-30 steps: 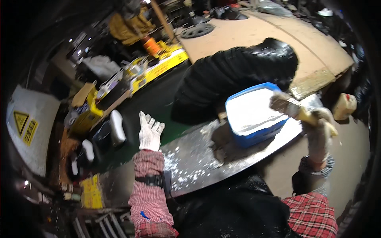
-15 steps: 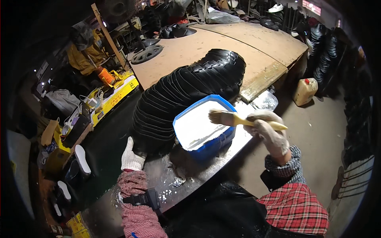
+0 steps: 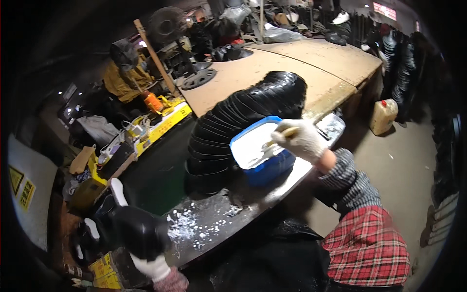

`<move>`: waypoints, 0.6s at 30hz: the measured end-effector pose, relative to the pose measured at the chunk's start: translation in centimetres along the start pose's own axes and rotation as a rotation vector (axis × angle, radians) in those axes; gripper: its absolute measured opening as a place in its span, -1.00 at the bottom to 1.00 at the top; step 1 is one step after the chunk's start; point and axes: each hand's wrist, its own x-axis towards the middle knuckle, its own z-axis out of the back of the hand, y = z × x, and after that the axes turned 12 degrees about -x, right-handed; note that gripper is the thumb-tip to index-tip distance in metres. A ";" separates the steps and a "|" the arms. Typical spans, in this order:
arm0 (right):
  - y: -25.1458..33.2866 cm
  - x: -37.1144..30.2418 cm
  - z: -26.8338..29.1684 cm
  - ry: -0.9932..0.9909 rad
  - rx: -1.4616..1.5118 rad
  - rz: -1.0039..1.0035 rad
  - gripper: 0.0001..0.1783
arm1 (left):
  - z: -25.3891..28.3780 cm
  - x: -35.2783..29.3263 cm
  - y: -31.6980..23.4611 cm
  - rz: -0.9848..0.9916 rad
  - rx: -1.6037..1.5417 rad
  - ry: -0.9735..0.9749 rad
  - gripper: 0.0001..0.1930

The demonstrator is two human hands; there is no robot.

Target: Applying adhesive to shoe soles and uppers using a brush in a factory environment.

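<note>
My left hand (image 3: 152, 266), in a white glove, is low at the left and grips a glossy black curved piece, apparently a shoe upper (image 3: 141, 232), whose bulk hides the fingers. My gloved right hand (image 3: 302, 141) is closed around a paintbrush (image 3: 289, 132), mostly covered by the hand. Its bristle end is down in a white paste (image 3: 253, 146) inside a blue tub (image 3: 270, 170). Behind the tub curves a long nested stack of black uppers (image 3: 214, 129), standing on the dark bench (image 3: 204, 233) spattered with white.
White-soled shoes (image 3: 118, 191) lie along the bench's left side. A yellow-edged shelf (image 3: 163, 129) holds cords and an orange bottle (image 3: 153, 103). Beyond the stack is a brown tabletop (image 3: 311, 58). On the floor at right stands a jug with a red cap (image 3: 384, 117).
My left hand has left the stack's near end and moved down toward me with a black upper. The right hand has lowered the brush into the white paste. The whole view has shifted slightly.
</note>
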 end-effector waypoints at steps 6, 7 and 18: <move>-0.3 -4.5 0.1 -0.275 -0.166 0.278 -0.92 | 11.5 -11.4 -5.0 0.371 0.542 0.107 -0.39; 0.0 -5.2 0.4 -0.270 -0.218 0.294 -0.93 | 12.6 -13.3 -5.4 0.355 0.717 0.213 -0.39; 17.6 -5.4 -11.1 0.256 0.908 0.135 -0.75 | 6.0 -11.1 -2.8 0.905 -0.602 -0.237 -0.71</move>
